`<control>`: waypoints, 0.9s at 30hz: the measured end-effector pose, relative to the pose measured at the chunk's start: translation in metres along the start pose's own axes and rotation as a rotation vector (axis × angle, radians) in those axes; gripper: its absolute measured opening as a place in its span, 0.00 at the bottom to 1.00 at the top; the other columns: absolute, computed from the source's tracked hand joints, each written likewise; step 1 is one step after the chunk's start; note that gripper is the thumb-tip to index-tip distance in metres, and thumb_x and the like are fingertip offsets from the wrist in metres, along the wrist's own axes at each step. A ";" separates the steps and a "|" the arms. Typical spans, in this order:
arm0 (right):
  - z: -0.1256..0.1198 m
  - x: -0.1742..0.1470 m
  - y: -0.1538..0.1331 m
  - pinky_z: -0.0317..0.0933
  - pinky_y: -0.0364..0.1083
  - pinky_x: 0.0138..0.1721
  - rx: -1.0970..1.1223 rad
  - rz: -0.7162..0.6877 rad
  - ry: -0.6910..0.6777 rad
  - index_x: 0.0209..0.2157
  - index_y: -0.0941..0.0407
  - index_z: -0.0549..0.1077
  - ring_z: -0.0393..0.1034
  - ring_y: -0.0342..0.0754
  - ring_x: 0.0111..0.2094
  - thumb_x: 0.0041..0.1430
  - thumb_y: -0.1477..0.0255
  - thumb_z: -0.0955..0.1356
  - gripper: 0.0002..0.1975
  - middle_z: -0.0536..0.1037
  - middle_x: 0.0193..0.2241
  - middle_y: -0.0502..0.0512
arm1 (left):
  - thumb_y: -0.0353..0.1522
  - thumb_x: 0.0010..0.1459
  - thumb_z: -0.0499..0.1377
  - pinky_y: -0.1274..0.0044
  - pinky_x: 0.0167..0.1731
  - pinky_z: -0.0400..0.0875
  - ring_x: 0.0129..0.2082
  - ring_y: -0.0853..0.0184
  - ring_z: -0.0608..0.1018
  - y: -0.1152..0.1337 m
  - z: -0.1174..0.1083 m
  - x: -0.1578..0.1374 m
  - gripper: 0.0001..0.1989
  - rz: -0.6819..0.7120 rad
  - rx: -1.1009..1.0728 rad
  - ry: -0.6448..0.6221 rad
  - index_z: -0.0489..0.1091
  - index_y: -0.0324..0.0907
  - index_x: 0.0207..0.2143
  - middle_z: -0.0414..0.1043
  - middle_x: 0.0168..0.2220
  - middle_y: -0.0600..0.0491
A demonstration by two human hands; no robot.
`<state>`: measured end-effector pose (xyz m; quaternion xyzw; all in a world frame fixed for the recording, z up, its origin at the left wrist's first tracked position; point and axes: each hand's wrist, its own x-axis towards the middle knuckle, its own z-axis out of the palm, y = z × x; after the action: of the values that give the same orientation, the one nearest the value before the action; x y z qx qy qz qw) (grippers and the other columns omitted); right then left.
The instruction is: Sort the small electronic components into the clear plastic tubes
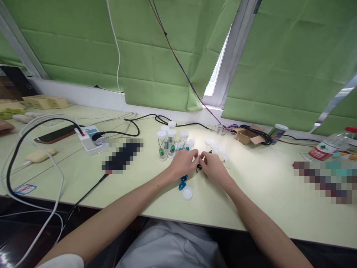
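Observation:
My left hand (182,160) and my right hand (214,167) meet over the table, their fingertips pinched together around something small and dark that I cannot make out. Small black pieces (199,167) show just under the fingertips. Beside my left hand lie several shiny blue parts (182,183), and a white round cap (187,193) rests nearer the table edge. Behind it stand several clear tubes with white lids (162,145), some with green or blue pieces inside. More white caps (213,144) are scattered beyond my right hand.
A power strip (90,143), a phone (57,134) and looped cables are on the left. At the back right are an open cardboard box (248,135) and a can (277,133). A plastic bottle (330,145) lies at far right. The pale table (167,208) ends close to my lap.

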<state>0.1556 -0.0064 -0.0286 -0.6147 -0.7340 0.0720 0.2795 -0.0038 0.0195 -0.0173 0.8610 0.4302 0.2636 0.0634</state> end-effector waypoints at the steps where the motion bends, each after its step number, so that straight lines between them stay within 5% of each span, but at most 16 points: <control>1: 0.000 0.001 0.000 0.50 0.43 0.25 0.003 0.003 0.024 0.27 0.55 0.69 0.65 0.46 0.24 0.61 0.73 0.63 0.09 0.73 0.22 0.51 | 0.36 0.62 0.51 0.75 0.25 0.56 0.25 0.64 0.72 -0.002 -0.004 0.001 0.13 0.029 -0.030 -0.045 0.71 0.43 0.27 0.70 0.22 0.53; 7: -0.008 0.005 -0.008 0.50 0.42 0.23 0.341 0.066 0.194 0.16 0.54 0.59 0.57 0.42 0.19 0.55 0.70 0.67 0.17 0.63 0.14 0.46 | 0.38 0.55 0.57 0.77 0.21 0.56 0.19 0.71 0.66 -0.013 -0.032 0.009 0.13 0.045 -0.283 -0.395 0.67 0.42 0.21 0.63 0.17 0.58; 8: -0.012 0.004 -0.010 0.49 0.42 0.21 0.487 0.103 0.109 0.16 0.54 0.60 0.54 0.40 0.16 0.55 0.68 0.68 0.18 0.61 0.13 0.45 | 0.38 0.54 0.59 0.78 0.20 0.55 0.18 0.72 0.64 -0.014 -0.037 0.010 0.12 0.050 -0.318 -0.448 0.68 0.42 0.22 0.63 0.17 0.58; 10: -0.022 0.001 -0.012 0.47 0.41 0.17 0.815 0.100 -0.297 0.19 0.55 0.65 0.50 0.39 0.13 0.57 0.63 0.68 0.17 0.59 0.10 0.42 | 0.39 0.51 0.62 0.78 0.18 0.53 0.16 0.73 0.62 -0.017 -0.047 0.011 0.09 0.028 -0.382 -0.582 0.71 0.43 0.26 0.62 0.16 0.60; 12: -0.031 -0.004 -0.016 0.50 0.40 0.17 0.994 -0.009 -0.675 0.26 0.57 0.71 0.55 0.38 0.13 0.56 0.61 0.70 0.13 0.69 0.14 0.45 | 0.38 0.49 0.63 0.79 0.15 0.54 0.14 0.73 0.62 -0.018 -0.055 0.012 0.10 0.003 -0.441 -0.743 0.74 0.43 0.32 0.64 0.16 0.60; 14: -0.036 -0.009 -0.020 0.58 0.40 0.20 1.026 -0.093 -0.983 0.36 0.58 0.75 0.65 0.40 0.17 0.55 0.62 0.72 0.13 0.79 0.26 0.51 | 0.35 0.45 0.66 0.79 0.14 0.55 0.13 0.72 0.64 -0.017 -0.058 0.012 0.15 0.023 -0.468 -0.908 0.76 0.43 0.38 0.66 0.16 0.60; 17: -0.034 -0.013 -0.028 0.63 0.39 0.23 0.986 -0.155 -1.205 0.44 0.59 0.76 0.73 0.40 0.24 0.57 0.61 0.72 0.18 0.81 0.40 0.58 | 0.29 0.42 0.65 0.80 0.14 0.60 0.14 0.70 0.68 -0.015 -0.057 0.011 0.20 0.057 -0.468 -1.062 0.76 0.43 0.41 0.68 0.16 0.60; 21: -0.028 -0.013 -0.029 0.68 0.40 0.28 0.974 -0.117 -1.241 0.45 0.59 0.76 0.77 0.43 0.27 0.55 0.57 0.73 0.22 0.81 0.42 0.60 | 0.25 0.43 0.58 0.79 0.17 0.65 0.16 0.68 0.73 -0.010 -0.053 0.009 0.22 0.049 -0.385 -1.063 0.77 0.45 0.43 0.74 0.19 0.57; 27: -0.023 -0.006 -0.013 0.70 0.40 0.28 0.965 -0.069 -1.081 0.36 0.61 0.79 0.77 0.44 0.27 0.56 0.56 0.72 0.20 0.82 0.31 0.58 | 0.24 0.47 0.55 0.79 0.21 0.65 0.21 0.67 0.75 0.000 -0.044 0.011 0.14 0.171 -0.166 -0.812 0.77 0.41 0.35 0.77 0.23 0.53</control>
<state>0.1563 -0.0204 -0.0059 -0.2781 -0.6750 0.6729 0.1199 -0.0210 0.0227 0.0243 0.9195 0.2747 -0.0589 0.2749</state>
